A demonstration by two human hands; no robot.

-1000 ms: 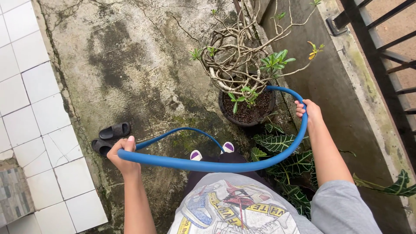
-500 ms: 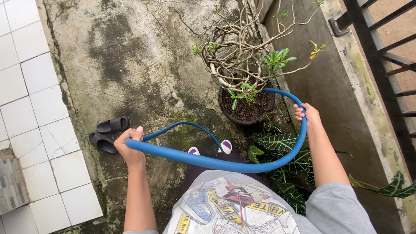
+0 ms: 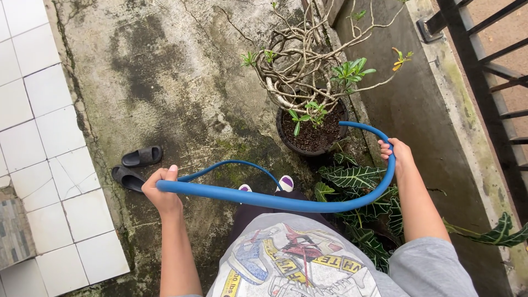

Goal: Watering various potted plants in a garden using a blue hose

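A blue garden hose (image 3: 286,202) curves in front of me at waist height. My left hand (image 3: 160,190) grips it near the left, and from there it drops in a loop towards my feet. My right hand (image 3: 397,154) holds the hose close to its end, which bends over a black pot (image 3: 286,142) of dark soil. A plant with bare twisted branches and a few green leaf tufts (image 3: 308,71) grows in that pot. No water is visible at the hose end.
Dark striped leafy plants (image 3: 363,192) stand below the pot on the right. A pair of black slippers (image 3: 135,165) lies on the stained concrete at left, next to white floor tiles (image 3: 38,137). A low concrete wall (image 3: 456,110) with black railing (image 3: 495,60) runs along the right.
Both hands have kept their grip on the hose and barely moved. The view has drifted slightly, with the hose end still over the pot.
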